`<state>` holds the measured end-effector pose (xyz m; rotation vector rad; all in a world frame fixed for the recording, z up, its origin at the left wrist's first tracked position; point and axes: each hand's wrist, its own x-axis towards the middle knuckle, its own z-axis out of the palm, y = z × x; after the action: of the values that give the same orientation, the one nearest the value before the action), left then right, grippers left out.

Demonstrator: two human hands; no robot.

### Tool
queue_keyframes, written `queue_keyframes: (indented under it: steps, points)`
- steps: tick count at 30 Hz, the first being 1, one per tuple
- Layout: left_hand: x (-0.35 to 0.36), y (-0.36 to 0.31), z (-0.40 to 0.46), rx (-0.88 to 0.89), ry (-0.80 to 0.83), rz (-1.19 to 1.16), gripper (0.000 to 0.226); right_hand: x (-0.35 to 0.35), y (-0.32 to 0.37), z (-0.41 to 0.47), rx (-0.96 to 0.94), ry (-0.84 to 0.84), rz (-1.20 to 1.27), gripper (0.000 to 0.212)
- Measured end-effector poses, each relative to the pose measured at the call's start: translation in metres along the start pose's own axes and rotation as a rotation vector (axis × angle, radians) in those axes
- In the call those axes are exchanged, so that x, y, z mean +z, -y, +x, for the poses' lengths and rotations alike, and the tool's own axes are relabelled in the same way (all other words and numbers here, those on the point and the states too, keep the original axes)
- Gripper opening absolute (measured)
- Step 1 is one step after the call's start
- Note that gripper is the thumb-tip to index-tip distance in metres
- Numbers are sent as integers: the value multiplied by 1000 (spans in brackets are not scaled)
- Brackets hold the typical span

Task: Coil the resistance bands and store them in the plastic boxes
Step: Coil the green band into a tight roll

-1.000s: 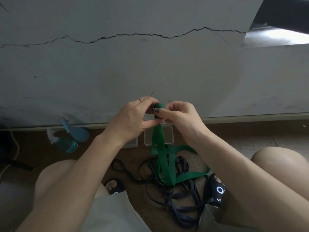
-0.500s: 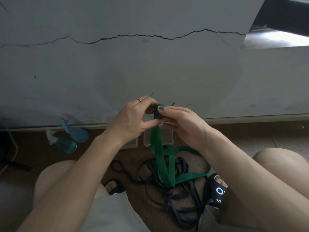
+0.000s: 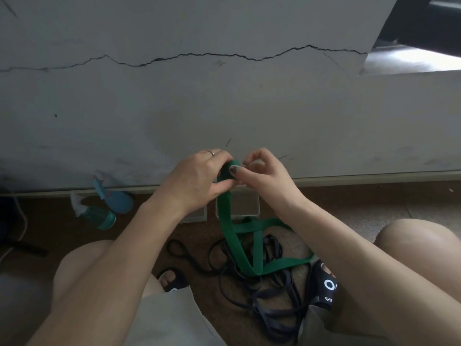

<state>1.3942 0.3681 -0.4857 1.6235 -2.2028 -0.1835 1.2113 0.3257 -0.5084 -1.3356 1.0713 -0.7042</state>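
Note:
A green resistance band [image 3: 225, 221] hangs from between my hands down to the floor, its top end rolled into a small coil. My left hand [image 3: 193, 181] grips that coil between thumb and fingers. My right hand [image 3: 262, 173] pinches the band at the coil's right side, thumb on top. Loose green loops lie across a tangle of dark blue bands [image 3: 269, 295] on the floor between my feet. Two clear plastic boxes sit by the wall: one [image 3: 245, 204] behind the band, another [image 3: 197, 216] mostly hidden under my left wrist.
Two teal spray bottles [image 3: 99, 213] lie on the brown floor at the left by the cracked grey wall [image 3: 224, 96]. My knees and black slippers [image 3: 324, 285] flank the band pile. A white cable [image 3: 22, 221] runs at the far left.
My right hand has shifted its fingers up and over the coil, turning the green band another wrap. My left hand keeps its hold in the same place.

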Motion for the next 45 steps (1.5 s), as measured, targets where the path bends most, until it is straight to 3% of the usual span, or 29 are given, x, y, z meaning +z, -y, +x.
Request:
queue_keyframes:
  steps: [3, 5, 12, 15, 18, 25, 28, 33, 38, 45]
  points:
    - [4, -3, 2, 31, 33, 81, 36, 9, -1, -9, -282, -160, -425, 15]
    - [8, -4, 3, 39, 60, 146, 32, 15, -3, -14, -349, -193, -555, 18]
    - [23, -7, 7, 80, 121, 214, 33, 16, -2, -4, -63, -167, -546, 36]
    - [23, -5, 8, 93, 39, 172, 32, 9, 0, 2, -2, -160, -414, 36]
    - [19, -5, 5, 58, -72, 72, 38, 1, 4, 8, 65, -115, -132, 38]
    - [13, -13, 0, -96, -208, -185, 38, -13, 15, 8, 228, 125, 389, 19]
    - [11, -15, -3, -85, -217, -194, 41, -15, 14, 5, 254, 197, 479, 40]
    - [9, -10, -7, -110, -198, -223, 41, -17, 14, 0, 250, 247, 485, 45]
    - [5, -11, -9, -50, -150, -157, 30, -11, 9, -3, 213, 270, 379, 44]
    - [9, -9, -10, 79, -76, 75, 36, -5, 6, -5, 51, 130, -195, 37]
